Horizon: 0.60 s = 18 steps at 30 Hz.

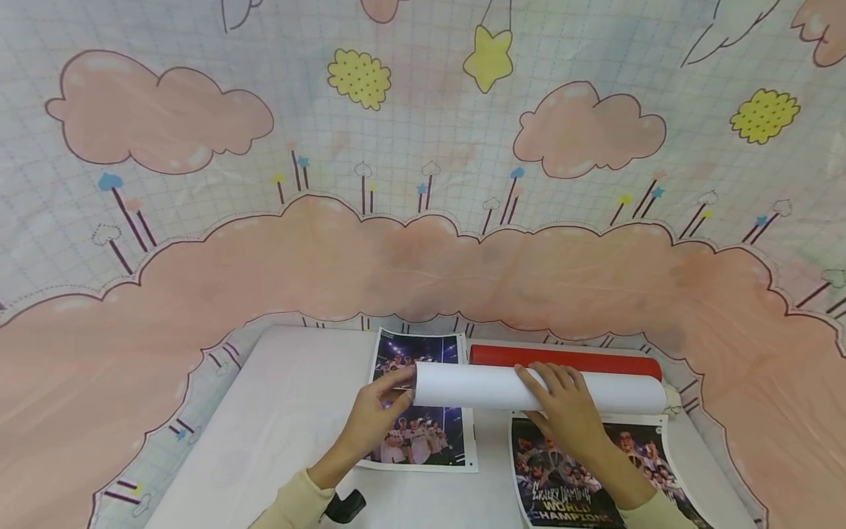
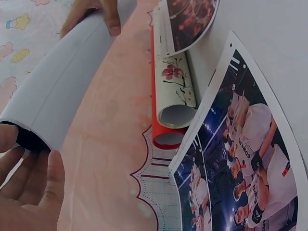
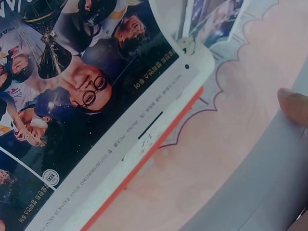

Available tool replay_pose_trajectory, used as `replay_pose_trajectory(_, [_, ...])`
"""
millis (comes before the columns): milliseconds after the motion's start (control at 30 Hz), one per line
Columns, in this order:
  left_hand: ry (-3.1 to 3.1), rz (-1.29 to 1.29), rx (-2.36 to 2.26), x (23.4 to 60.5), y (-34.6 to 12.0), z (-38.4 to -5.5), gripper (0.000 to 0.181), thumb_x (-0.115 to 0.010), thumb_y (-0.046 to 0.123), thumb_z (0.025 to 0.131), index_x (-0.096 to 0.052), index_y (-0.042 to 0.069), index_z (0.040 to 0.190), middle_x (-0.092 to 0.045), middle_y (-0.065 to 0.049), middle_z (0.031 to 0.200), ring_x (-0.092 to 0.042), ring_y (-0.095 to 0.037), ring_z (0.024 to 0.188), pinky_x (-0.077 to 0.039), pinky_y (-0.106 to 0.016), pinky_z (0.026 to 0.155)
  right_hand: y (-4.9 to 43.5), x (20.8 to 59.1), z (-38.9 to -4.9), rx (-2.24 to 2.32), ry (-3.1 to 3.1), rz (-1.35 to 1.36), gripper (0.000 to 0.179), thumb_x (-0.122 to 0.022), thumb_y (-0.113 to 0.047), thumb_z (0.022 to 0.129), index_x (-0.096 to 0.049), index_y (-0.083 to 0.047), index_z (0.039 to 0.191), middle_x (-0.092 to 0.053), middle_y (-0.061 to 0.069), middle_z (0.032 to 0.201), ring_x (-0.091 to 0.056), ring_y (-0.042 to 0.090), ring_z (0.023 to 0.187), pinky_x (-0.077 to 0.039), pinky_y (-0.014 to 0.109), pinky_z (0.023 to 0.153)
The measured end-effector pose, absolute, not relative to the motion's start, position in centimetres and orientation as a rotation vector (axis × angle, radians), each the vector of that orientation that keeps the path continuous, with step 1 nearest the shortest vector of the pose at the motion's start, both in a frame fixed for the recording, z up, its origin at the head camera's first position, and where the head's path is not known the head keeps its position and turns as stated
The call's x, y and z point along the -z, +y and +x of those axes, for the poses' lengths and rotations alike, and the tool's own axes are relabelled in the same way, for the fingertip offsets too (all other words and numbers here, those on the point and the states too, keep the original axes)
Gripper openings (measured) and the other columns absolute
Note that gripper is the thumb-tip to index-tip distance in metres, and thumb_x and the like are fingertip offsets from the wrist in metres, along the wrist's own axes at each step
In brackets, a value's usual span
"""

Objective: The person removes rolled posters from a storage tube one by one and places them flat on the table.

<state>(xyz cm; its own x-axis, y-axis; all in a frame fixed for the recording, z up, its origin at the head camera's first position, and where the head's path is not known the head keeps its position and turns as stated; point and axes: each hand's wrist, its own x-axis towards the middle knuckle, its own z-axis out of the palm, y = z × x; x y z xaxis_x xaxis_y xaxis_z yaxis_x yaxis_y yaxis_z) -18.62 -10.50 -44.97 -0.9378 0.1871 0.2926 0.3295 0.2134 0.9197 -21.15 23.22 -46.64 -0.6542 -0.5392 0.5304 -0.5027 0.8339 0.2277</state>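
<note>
Both hands hold a white rolled-up sheet (image 1: 472,386) crosswise above the table. At its left end, my left hand (image 1: 377,417) has thumb and fingers at the rim. The left wrist view shows the dark inside of the roll (image 2: 60,86) there, with fingertips right at the opening. My right hand (image 1: 570,415) grips the roll right of its middle, fingers over the top and thumb on the near side. In the right wrist view only part of the right thumb (image 3: 294,107) shows against the white paper.
A red roll (image 1: 562,358) lies along the back edge, beside a cream roll with flowers (image 2: 175,82). One group-photo poster (image 1: 423,438) lies under the left hand, another poster (image 1: 562,507) under the right forearm. White table (image 1: 258,419); cloud-patterned cloth (image 1: 423,272) behind.
</note>
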Motion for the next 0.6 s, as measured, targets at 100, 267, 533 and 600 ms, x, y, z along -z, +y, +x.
replay_pose_trajectory(100, [-2.361, -0.485, 1.828, 46.1, -10.5, -19.1, 0.038, -0.058, 0.003, 0.088, -0.055, 0.004, 0.126, -0.059, -0.017, 0.126, -0.064, -0.032, 0.100, -0.054, -0.023, 0.081, 23.2, 46.7, -21.1, 0.074, -2.418, 0.763, 0.100, -0.087, -0.037, 0.058, -0.036, -0.024, 0.143, -0.053, 0.011, 0.126, -0.052, 0.032, 0.113, -0.039, 0.055, 0.099])
replay_pose_trajectory(267, [-2.389, -0.577, 1.794, 47.3, -10.7, -19.8, 0.032, -0.055, 0.011, 0.093, -0.057, 0.005, 0.124, -0.062, -0.015, 0.122, -0.065, -0.025, 0.101, -0.053, -0.025, 0.085, 23.2, 46.7, -21.2, 0.075, -2.427, 0.774, 0.100, -0.087, -0.036, 0.059, -0.035, -0.024, 0.144, -0.052, 0.010, 0.128, -0.051, 0.031, 0.114, -0.038, 0.055, 0.100])
replay_pose_trajectory(533, [-2.444, -0.930, 1.915, 47.5, -11.3, -20.1, 0.038, -0.038, 0.020, 0.101, -0.051, -0.004, 0.127, -0.059, -0.023, 0.121, -0.066, -0.011, 0.093, -0.053, -0.040, 0.087, 23.3, 46.7, -21.2, 0.082, -2.430, 0.770, 0.101, -0.087, -0.036, 0.059, -0.035, -0.024, 0.144, -0.053, 0.010, 0.127, -0.050, 0.031, 0.113, -0.037, 0.054, 0.100])
replay_pose_trajectory(600, [-2.463, -0.925, 1.921, 47.4, -11.3, -20.1, 0.038, -0.037, 0.021, 0.101, -0.051, -0.002, 0.128, -0.059, -0.021, 0.121, -0.065, -0.009, 0.093, -0.053, -0.040, 0.088, 23.3, 46.8, -21.2, 0.090, -2.435, 0.771, 0.101, -0.087, -0.036, 0.059, -0.034, -0.024, 0.144, -0.052, 0.010, 0.128, -0.050, 0.031, 0.114, -0.037, 0.053, 0.100])
